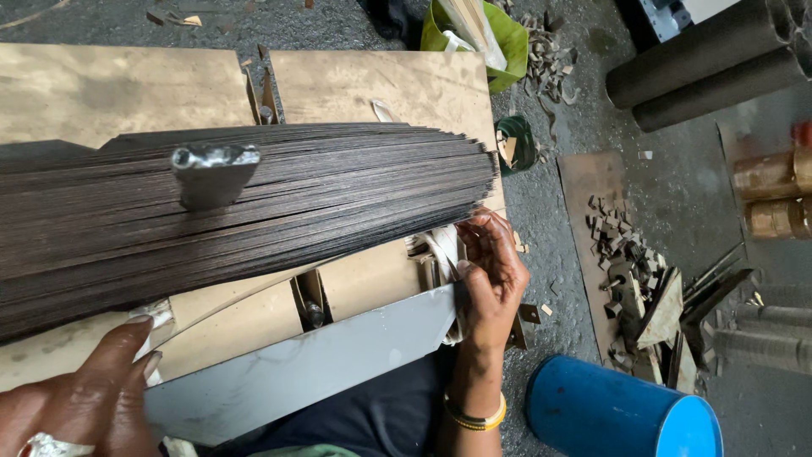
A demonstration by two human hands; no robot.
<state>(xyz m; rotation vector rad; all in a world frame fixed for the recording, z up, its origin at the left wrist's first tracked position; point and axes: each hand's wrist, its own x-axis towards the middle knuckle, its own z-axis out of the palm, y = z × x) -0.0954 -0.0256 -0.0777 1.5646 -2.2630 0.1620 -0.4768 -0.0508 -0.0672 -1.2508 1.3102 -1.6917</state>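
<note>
A stack of thin dark metal strips (254, 211) lies across the flat brown wooden boards (364, 85), with a grey metal weight (213, 173) on top. A long grey metal sheet (304, 364) lies in front. The right hand (491, 271) is at the stack's right end, the left hand (85, 389) front left. A blue plastic drum (617, 415) stands on the floor, right.
</note>
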